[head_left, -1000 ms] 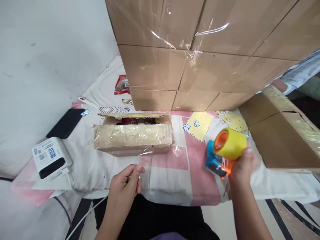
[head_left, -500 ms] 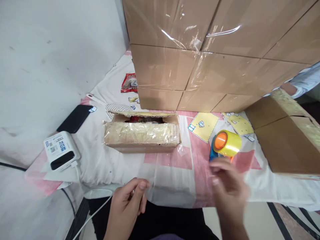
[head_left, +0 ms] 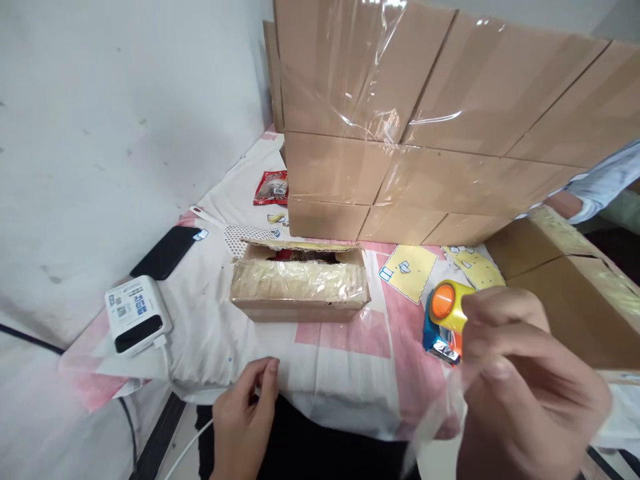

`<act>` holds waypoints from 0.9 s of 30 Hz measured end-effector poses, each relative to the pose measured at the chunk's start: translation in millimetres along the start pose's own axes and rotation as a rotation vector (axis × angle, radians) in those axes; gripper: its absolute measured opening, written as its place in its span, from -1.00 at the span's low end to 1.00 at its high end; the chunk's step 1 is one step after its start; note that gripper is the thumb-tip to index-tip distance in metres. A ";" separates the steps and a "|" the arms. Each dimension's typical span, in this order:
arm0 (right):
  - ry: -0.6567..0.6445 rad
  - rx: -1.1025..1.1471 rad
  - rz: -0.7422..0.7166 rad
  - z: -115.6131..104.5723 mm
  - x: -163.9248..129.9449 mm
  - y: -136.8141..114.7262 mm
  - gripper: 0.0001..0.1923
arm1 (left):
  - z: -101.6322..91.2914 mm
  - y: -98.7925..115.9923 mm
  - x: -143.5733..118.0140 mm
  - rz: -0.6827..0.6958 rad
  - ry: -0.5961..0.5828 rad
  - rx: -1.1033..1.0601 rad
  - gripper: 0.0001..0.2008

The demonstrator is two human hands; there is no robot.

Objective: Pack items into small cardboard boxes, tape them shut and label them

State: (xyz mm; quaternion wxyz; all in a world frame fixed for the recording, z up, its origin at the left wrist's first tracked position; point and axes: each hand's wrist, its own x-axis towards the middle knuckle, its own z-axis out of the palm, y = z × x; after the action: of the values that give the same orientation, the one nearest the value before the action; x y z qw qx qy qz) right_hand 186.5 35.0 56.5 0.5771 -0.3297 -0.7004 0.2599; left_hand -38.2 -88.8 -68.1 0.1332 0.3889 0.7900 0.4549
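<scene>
Nearest, the right hand (head_left: 525, 393) is raised close to the camera, fingers pinched on a strip of clear tape (head_left: 440, 417), apparently held up so the sticky film stays off the cloth. The left hand (head_left: 245, 417) rests at the near edge of the bed (head_left: 240, 347), fingers curled with the tips together, seemingly on the strip's far end; what is gripped cannot be told for sure. Just beyond the right hand, a tape dispenser (head_left: 443, 323) with a yellow roll is set down on the patterned sheet, within easy reach. To the left, a white power bank (head_left: 137, 313) with a cable lies near the bed edge, a black phone (head_left: 167, 252) behind it. Mid-bed, a small cardboard box (head_left: 300, 290) sits with its top flap ajar; red items are partly seen inside, and its front is wrapped in film. Farther back, a red snack packet (head_left: 271, 188) lies beside a film-wrapped stack of cartons (head_left: 425, 133). At far right, another person's sleeve (head_left: 605, 183) shows above an open carton (head_left: 565, 293), contents hidden.
</scene>
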 end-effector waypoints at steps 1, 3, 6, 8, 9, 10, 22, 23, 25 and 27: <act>-0.088 -0.015 -0.002 1.5 7.9 -1.8 -0.91 | -3.2 7.0 12.3 0.165 0.100 0.028 -0.76; -0.241 0.007 -0.035 10.1 23.1 -4.5 -0.89 | -6.2 26.1 41.1 0.500 0.276 0.074 -0.89; -0.358 0.063 -0.072 25.5 41.3 -7.3 -0.89 | -1.2 54.3 82.0 0.724 0.317 0.249 -0.67; -0.408 0.100 -0.079 32.4 49.3 -9.4 -0.90 | 5.2 64.2 97.9 0.731 0.183 0.365 -0.58; -0.426 0.117 -0.069 34.9 52.0 -10.5 -0.90 | 8.2 65.5 101.3 0.722 0.112 0.397 -0.57; -0.437 0.133 -0.051 37.1 54.0 -11.4 -0.90 | 10.8 64.9 102.0 0.711 0.061 0.413 -0.58; -0.417 0.024 0.291 97.0 85.4 42.6 -0.84 | 8.8 48.7 88.1 0.680 -0.043 0.283 -0.41; -0.423 -0.033 0.308 102.9 88.5 52.8 -0.84 | 8.8 48.1 88.5 0.700 -0.049 0.276 -0.38; -0.480 -0.137 0.318 112.6 91.5 71.2 -0.85 | 9.8 46.8 88.6 0.731 -0.038 0.295 -0.43; -0.535 -0.238 0.293 118.8 90.5 84.8 -0.88 | 11.7 45.4 88.6 0.750 -0.009 0.326 -0.55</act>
State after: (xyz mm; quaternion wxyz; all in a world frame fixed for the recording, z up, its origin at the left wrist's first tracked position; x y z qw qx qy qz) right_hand 73.2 160.8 27.4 0.2867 -0.4120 -0.7978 0.3340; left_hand -67.8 -3.5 -24.5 -0.1020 0.6679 0.6546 0.3390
